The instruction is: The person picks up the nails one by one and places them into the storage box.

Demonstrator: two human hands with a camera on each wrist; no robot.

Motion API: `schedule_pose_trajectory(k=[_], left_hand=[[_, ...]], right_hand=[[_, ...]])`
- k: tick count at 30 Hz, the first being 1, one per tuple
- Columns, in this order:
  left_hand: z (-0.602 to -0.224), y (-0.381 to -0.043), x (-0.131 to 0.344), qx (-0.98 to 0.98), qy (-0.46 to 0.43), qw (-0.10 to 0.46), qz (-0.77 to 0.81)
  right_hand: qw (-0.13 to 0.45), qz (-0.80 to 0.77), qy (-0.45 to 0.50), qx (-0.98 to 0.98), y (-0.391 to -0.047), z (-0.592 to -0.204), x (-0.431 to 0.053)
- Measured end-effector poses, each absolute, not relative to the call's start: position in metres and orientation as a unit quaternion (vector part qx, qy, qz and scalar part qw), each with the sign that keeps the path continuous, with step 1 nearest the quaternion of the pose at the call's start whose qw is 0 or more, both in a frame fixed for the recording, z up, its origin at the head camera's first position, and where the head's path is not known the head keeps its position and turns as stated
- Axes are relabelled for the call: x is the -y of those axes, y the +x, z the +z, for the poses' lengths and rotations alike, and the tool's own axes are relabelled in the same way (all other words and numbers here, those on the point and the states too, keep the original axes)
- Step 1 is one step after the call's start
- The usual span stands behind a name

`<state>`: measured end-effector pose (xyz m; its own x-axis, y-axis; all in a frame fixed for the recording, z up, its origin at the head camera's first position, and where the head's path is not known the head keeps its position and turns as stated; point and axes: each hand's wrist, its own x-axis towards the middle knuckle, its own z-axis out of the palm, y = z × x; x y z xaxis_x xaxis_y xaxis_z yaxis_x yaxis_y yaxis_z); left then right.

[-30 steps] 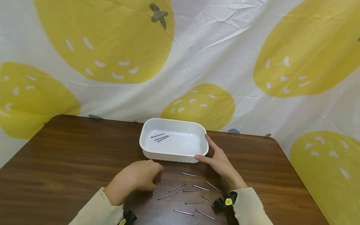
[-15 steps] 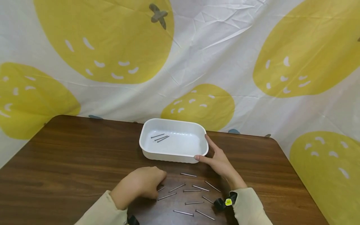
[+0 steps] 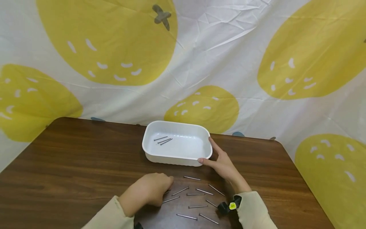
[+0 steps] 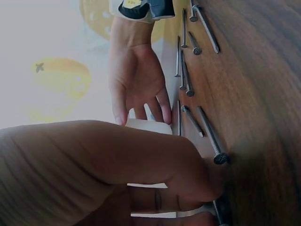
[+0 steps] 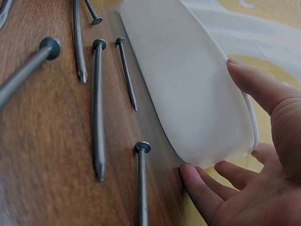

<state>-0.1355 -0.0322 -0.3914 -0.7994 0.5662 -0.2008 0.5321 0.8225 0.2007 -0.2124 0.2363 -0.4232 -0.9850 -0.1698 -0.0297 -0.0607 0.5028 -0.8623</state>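
A white rectangular container [image 3: 174,160] stands towards the back of the table with several nails [image 3: 164,141] lying at the left of its floor. My right hand [image 3: 226,165] holds its right end, thumb at the near rim and fingers round the far side. In the right wrist view, the fingers [image 5: 202,188] touch the container's wall [image 5: 188,89]. My left hand [image 3: 150,189] is low over the table, left of the loose nails [image 3: 195,194]. In the left wrist view, its thumb and fingers pinch a nail [image 4: 217,213], mostly hidden by the hand.
Several more nails [image 3: 208,218] lie scattered over the dark wooden table [image 3: 85,159], between my two forearms. Behind the table hangs a white cloth [image 3: 194,63] with yellow fruit shapes. A black wrist device [image 3: 223,208] sits close to the nails on the right.
My left hand has moved slightly right and nearer, down onto the leftmost loose nail, and its fingers have closed on it. The right hand and container have stayed in place.
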Motion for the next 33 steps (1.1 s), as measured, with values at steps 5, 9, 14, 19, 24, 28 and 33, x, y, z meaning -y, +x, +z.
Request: schedule_pose_trajectory(k=[5, 9, 14, 19, 24, 28, 33], left_hand=[[-0.3955, -0.1339, 0.0290, -0.950, 0.287, 0.109, 0.063], [-0.3982, -0.1317, 0.0276, -0.950, 0.290, 0.094, 0.066], [-0.4005, -0.1293, 0.0264, -0.950, 0.291, 0.083, 0.074], [-0.4008, -0.1285, 0.0252, -0.951, 0.291, 0.078, 0.068], [-0.4002, -0.1275, 0.0249, -0.951, 0.295, 0.070, 0.064], [-0.4004, -0.1269, 0.0250, -0.951, 0.298, 0.062, 0.062], [-0.4006, -0.1281, 0.0264, -0.947, 0.311, 0.057, 0.058]], right_hand=[[0.055, -0.499, -0.069, -0.862, -0.2120, -0.4239, -0.2367], [0.056, -0.502, -0.070, -0.860, -0.2116, -0.4236, -0.2366], [0.058, -0.501, -0.070, -0.860, -0.2118, -0.4235, -0.2365], [0.058, -0.499, -0.068, -0.862, -0.2119, -0.4241, -0.2369], [0.060, -0.500, -0.067, -0.861, -0.2121, -0.4243, -0.2372], [0.059, -0.502, -0.068, -0.860, -0.2122, -0.4242, -0.2371], [0.059, -0.503, -0.069, -0.859, -0.2120, -0.4237, -0.2367]])
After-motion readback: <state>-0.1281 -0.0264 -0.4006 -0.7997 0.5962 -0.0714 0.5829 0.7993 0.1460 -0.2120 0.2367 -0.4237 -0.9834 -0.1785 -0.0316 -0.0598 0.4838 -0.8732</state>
